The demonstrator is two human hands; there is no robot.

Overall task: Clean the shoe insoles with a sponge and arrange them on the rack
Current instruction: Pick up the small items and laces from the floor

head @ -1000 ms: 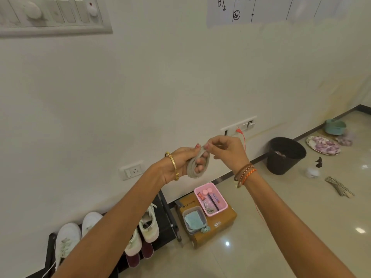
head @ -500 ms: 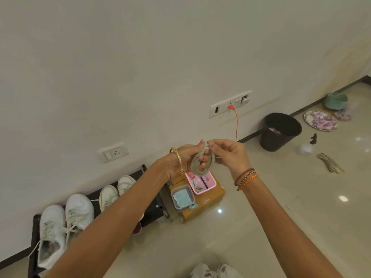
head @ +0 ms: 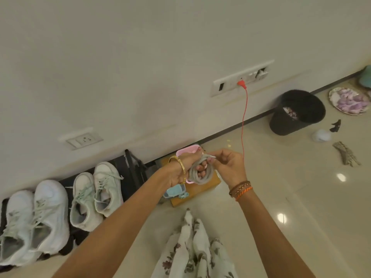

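1. so, left hand is up in mid-frame w/ a grey shoelace wound in loops round its curled fingers, which poke through the coil; gold bangle on that wrist.
2. right hand is just right of the coil, thumb + fingertips pinching the lace's white-tipped end at the top of the loops; brown and orange thread bands on its wrist.
3. no insoles or loose sponge can be made out in this view.
4. black shoe rack sits low vs the wall at left. on it: two pairs of shoes, a white pair nearer left and a pale mint-laced pair just right of them, all laced, toes to the wall.
5. behind/below the hands, a brown cardboard box on the floor carries a pink tray (mostly hidden by the left hand) and a clear tub w/ smth light blue in it.
6. far right: black bin by the wall, a plate w/ purple bits, a small white bottle w/ black top, a bundle of dry sticks.
7. red cable hangs from a wall socket strip down twd the right hand; a 2nd socket is further left.
8. floral cloth at the near edge, btw the forearms.
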